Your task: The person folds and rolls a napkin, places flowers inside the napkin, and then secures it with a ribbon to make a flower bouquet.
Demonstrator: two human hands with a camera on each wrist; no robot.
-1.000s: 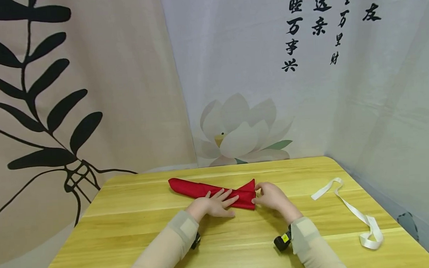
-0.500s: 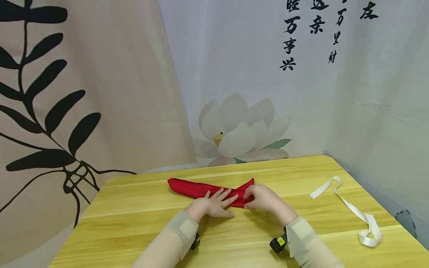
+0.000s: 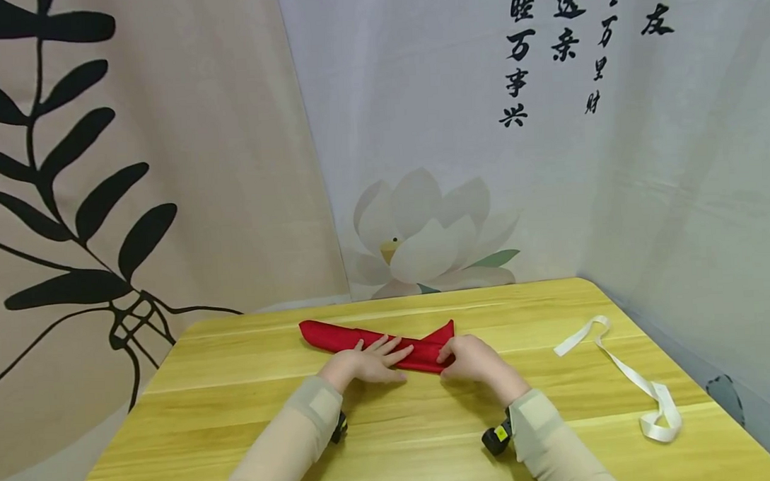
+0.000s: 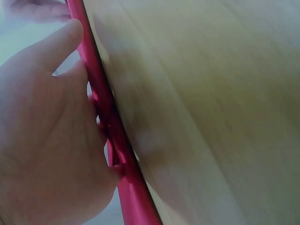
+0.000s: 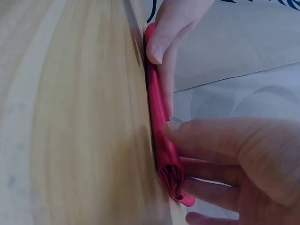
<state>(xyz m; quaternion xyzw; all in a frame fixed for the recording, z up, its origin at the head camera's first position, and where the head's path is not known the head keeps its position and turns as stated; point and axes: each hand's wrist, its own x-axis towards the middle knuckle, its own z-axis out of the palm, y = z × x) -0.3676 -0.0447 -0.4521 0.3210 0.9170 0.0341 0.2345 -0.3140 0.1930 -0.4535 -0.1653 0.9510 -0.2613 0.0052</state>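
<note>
Red cloth (image 3: 423,352) — partly beneath left hand (image 3: 369,364)

Head view evenly lit, surface (image 3: 417,437) softly shadowed, left-wrist view blurred, washed out toward 10 o'clock

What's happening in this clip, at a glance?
A person's left hand rests with fingers spread across a long, folded red cloth, while the right hand pinches the cloth near its right end. The cloth lies on a wooden table, and the right wrist view shows several layers tucked together at that end. A loosely curled white ribbon lies apart, toward the table's right side, with neither hand touching it.
</note>
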